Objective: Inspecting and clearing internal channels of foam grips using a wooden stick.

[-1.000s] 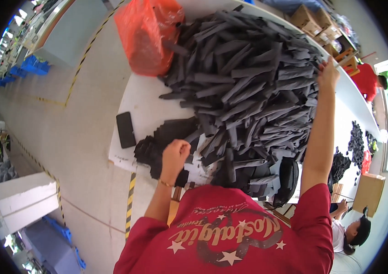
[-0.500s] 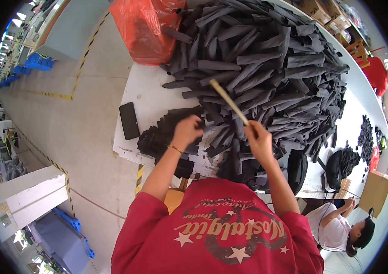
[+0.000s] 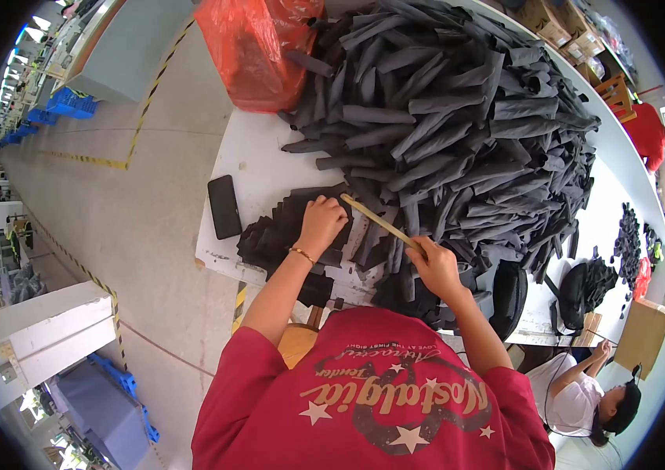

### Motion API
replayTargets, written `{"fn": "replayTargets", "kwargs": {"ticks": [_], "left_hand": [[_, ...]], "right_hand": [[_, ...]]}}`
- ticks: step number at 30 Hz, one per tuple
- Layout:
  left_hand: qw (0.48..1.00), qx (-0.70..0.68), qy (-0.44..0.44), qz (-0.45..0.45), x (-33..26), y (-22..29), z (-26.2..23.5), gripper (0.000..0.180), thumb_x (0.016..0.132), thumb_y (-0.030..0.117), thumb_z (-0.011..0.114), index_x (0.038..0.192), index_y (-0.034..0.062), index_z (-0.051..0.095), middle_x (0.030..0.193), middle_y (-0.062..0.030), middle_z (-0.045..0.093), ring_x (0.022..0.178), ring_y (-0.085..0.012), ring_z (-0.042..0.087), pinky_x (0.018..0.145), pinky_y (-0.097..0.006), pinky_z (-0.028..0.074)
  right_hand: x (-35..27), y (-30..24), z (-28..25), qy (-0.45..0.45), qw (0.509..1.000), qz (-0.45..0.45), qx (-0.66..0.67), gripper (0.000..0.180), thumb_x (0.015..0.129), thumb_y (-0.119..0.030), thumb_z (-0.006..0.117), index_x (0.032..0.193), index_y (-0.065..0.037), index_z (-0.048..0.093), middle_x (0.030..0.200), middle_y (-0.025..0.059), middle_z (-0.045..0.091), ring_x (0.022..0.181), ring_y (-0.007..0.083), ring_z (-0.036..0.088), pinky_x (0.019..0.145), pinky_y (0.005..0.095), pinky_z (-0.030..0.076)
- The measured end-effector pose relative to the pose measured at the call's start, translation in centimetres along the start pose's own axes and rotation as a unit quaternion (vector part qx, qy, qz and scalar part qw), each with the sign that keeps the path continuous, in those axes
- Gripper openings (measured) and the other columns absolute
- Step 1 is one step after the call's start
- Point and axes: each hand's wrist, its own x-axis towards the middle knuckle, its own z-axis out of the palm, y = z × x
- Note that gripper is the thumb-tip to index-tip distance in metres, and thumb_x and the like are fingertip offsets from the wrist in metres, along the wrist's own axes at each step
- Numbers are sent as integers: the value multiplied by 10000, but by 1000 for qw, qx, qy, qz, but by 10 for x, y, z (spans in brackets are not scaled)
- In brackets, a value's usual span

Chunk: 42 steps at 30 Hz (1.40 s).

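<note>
Your right hand [image 3: 436, 269] is closed around the near end of a thin wooden stick [image 3: 379, 221], and the stick slants up and to the left until its far tip reaches your left hand [image 3: 321, 223]. That left hand is curled, knuckles up, pressing on a low stack of flat black pieces [image 3: 274, 235] at the near edge of the white table [image 3: 258, 153] — you cannot tell from here whether its fingers pinch a piece. A gold bracelet [image 3: 301, 254] sits on that wrist. Just beyond the stick rises the big heap of dark grey fabric tubes [image 3: 458, 117]. A black phone [image 3: 224, 206] lies left of the stack, and an orange plastic bag [image 3: 258, 47] stands at the table's far left corner
</note>
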Motion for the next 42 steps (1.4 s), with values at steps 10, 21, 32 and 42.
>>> {"fn": "replayTargets", "kwargs": {"ticks": [10, 21, 32, 42], "left_hand": [[952, -265, -50, -142, 3, -4, -51, 152, 669, 87, 779, 801, 55, 708, 777, -46, 657, 833, -211, 581, 775, -325, 479], [959, -269, -34, -75, 6, 15, -57, 138, 675, 120, 768, 787, 64, 711, 782, -50, 675, 824, -234, 588, 782, -340, 476], [565, -777, 190, -200, -41, 49, -40, 458, 856, 176, 701, 1239, -1, 521, 1121, -132, 591, 1053, -271, 595, 938, -421, 490], [374, -835, 303, -266, -23, 96, -32, 268, 931, 235, 628, 1071, 12, 580, 913, -177, 670, 807, -305, 674, 817, -467, 558]], "right_hand": [[-4, 15, -34, 56, 973, -160, -155, 159, 820, -122, 664, 977, -100, 665, 742, 47, 576, 694, 245, 568, 591, 364, 477], [11, 2, -17, 44, 953, -216, -206, 204, 804, -95, 657, 1008, -97, 659, 746, 60, 583, 726, 257, 591, 608, 367, 488], [-8, -36, 56, -42, 982, -22, 183, 200, 864, -65, 621, 1054, -4, 628, 886, 192, 652, 800, 357, 654, 666, 375, 507], [-12, -61, 79, 58, 992, -20, 110, 113, 882, -61, 595, 970, 10, 592, 828, 219, 619, 758, 414, 615, 631, 447, 477]]}}
